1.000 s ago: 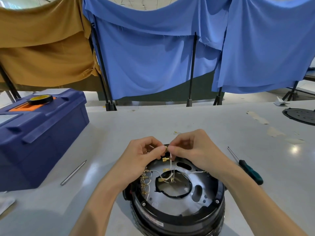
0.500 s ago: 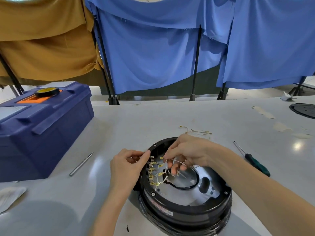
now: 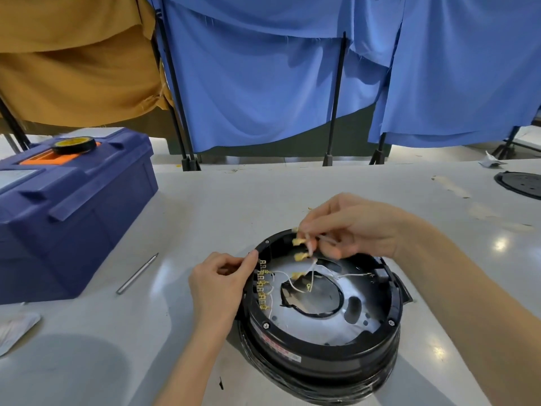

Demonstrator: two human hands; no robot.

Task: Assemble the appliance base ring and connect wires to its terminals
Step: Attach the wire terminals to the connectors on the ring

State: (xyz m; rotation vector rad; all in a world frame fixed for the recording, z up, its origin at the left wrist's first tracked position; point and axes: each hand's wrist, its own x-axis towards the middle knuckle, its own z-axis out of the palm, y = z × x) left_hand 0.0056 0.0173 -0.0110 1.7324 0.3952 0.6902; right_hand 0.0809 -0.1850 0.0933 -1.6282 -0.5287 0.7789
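A round black appliance base ring (image 3: pixel 322 341) lies on the grey table in front of me, its metal inside facing up. A row of brass terminals (image 3: pixel 262 284) lines its left inner wall. White wires (image 3: pixel 295 278) with yellow connectors run across the inside. My right hand (image 3: pixel 351 227) hovers over the ring's far edge and pinches several wire ends with yellow connectors (image 3: pixel 300 249) lifted up. My left hand (image 3: pixel 222 282) grips the ring's left rim, thumb at the rim by the terminals.
A dark blue toolbox (image 3: pixel 67 212) with a tape roll (image 3: pixel 74 145) on top stands at the left. A thin metal rod (image 3: pixel 137 273) lies beside it. A black disc (image 3: pixel 519 184) sits at the far right. Blue and ochre cloths hang behind the table.
My right hand has risen from inside the ring and lifted the wire ends with their yellow connectors. My left hand stays on the left rim. The camera has shifted closer.
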